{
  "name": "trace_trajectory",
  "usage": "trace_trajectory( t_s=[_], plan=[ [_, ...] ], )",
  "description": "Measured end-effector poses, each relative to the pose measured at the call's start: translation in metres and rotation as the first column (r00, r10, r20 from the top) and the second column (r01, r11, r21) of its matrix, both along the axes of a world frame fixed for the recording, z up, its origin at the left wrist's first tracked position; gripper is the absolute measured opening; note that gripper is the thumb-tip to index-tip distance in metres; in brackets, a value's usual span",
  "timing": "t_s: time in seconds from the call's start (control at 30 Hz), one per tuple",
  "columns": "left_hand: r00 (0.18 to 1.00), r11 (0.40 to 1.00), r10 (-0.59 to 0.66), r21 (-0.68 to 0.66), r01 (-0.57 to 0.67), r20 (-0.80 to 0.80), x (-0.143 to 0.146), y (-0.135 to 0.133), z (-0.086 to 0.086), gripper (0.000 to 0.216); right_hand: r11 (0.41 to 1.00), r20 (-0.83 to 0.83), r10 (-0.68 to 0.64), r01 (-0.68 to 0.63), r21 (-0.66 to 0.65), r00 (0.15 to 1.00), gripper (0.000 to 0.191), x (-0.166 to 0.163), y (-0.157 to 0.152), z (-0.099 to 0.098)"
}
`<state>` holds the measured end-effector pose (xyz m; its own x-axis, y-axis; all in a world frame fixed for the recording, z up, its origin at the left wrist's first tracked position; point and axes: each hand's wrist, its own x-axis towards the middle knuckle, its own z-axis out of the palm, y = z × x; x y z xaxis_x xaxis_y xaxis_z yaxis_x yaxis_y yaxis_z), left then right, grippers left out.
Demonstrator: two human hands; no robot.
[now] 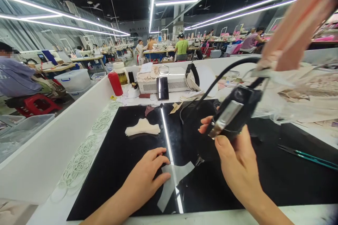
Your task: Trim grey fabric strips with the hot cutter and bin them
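Observation:
My left hand [148, 174] rests low over the black glossy board [102, 186], fingers spread and fingertips at the edge of a thin, whitish, curved fabric piece [182, 173]. In my right hand [239, 163], raised above the board, is a black corded hand tool [239, 107] with a metal plate on its side. Its working end is hidden or blurred. Pinkish cloth [293, 42] is tied around the cable above it. A small stack of cream fabric pieces [142, 127] lies beyond my left hand.
Teal-handled tweezers [308, 156] lie at the right. Pale green loops [81, 158] line the board's left side. Behind stand a red bottle [115, 83], a phone [162, 88] and a white vented box [176, 83]. Fabric piles [314, 95] fill the right; a white wall [58, 126] borders the left.

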<state>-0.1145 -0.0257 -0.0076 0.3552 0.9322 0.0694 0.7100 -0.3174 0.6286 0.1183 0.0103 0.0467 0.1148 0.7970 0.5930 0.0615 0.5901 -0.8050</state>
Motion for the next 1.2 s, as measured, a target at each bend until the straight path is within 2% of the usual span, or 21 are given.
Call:
trace_trajectory(
  t_s=[0.07, 0.13, 0.23, 0.27, 0.3, 0.37, 0.47, 0.53, 0.63, 0.73, 0.83, 0.87, 0.93, 1.03, 1.2],
  plan=[
    [1.0, 1.0, 0.011, 0.007, -0.011, -0.009, 0.001, 0.0, -0.001, 0.008, 0.99, 0.171, -0.137, 0.129, 0.059, 0.976, 0.019, 0.003, 0.0, 0.004],
    [1.0, 1.0, 0.026, 0.005, -0.026, 0.006, 0.0, 0.001, -0.002, 0.002, 0.971, 0.234, -0.234, 0.214, 0.108, 0.944, 0.023, 0.004, -0.001, 0.003],
    [0.998, 0.999, 0.033, -0.01, -0.033, 0.052, -0.004, 0.003, -0.003, 0.011, 0.931, 0.19, -0.348, 0.316, 0.179, 0.918, 0.055, 0.002, -0.009, -0.009],
    [0.997, 0.999, 0.038, -0.026, -0.036, 0.074, -0.006, 0.003, -0.002, 0.012, 0.903, 0.183, -0.393, 0.34, 0.261, 0.901, 0.061, 0.0, -0.013, -0.014],
    [0.995, 0.998, 0.041, -0.054, -0.036, 0.093, -0.007, 0.004, -0.001, 0.013, 0.868, 0.188, -0.421, 0.333, 0.369, 0.887, 0.063, -0.001, -0.017, -0.019],
    [0.992, 0.991, 0.042, -0.131, -0.026, 0.117, -0.009, 0.004, 0.003, 0.018, 0.817, 0.253, -0.406, 0.226, 0.53, 0.878, 0.057, -0.007, -0.025, -0.026],
    [0.984, 0.977, 0.04, -0.215, -0.002, 0.173, -0.009, 0.004, 0.014, 0.026, 0.791, 0.423, -0.315, -0.011, 0.612, 0.85, 0.039, -0.018, -0.033, -0.028],
    [0.964, 0.964, 0.04, -0.262, 0.032, 0.262, -0.01, 0.003, 0.02, 0.027, 0.843, 0.542, -0.198, -0.14, 0.519, 0.817, 0.03, -0.027, -0.033, -0.027],
    [0.927, 0.941, 0.038, -0.327, 0.093, 0.373, -0.014, 0.004, 0.025, 0.029, 0.937, 0.636, 0.07, -0.27, 0.223, 0.769, 0.021, -0.037, -0.03, -0.028],
    [0.911, 0.945, 0.063, -0.319, 0.077, 0.407, -0.022, 0.006, 0.028, 0.033, 0.955, 0.604, 0.257, -0.294, -0.039, 0.754, 0.017, -0.04, -0.027, -0.032],
    [0.902, 0.955, 0.13, -0.297, -0.002, 0.411, -0.027, 0.008, 0.033, 0.037, 0.936, 0.544, 0.353, -0.293, -0.197, 0.761, 0.006, -0.041, -0.023, -0.038],
    [0.899, 0.957, 0.159, -0.286, -0.039, 0.408, -0.028, 0.008, 0.034, 0.039, 0.93, 0.527, 0.367, -0.294, -0.22, 0.766, 0.002, -0.041, -0.02, -0.041],
    [0.886, 0.958, 0.205, -0.27, -0.094, 0.416, -0.029, 0.012, 0.037, 0.044, 0.925, 0.508, 0.378, -0.296, -0.237, 0.774, 0.012, -0.044, -0.01, -0.044],
    [0.851, 0.96, 0.25, -0.23, -0.157, 0.461, -0.035, 0.024, 0.038, 0.051, 0.924, 0.509, 0.381, -0.301, -0.235, 0.772, 0.015, -0.053, 0.013, -0.046],
    [0.835, 0.945, 0.318, -0.081, -0.317, 0.448, -0.058, 0.056, 0.038, 0.049, 0.962, 0.591, 0.27, -0.199, -0.185, 0.76, 0.016, -0.081, 0.052, -0.035]
  ],
)
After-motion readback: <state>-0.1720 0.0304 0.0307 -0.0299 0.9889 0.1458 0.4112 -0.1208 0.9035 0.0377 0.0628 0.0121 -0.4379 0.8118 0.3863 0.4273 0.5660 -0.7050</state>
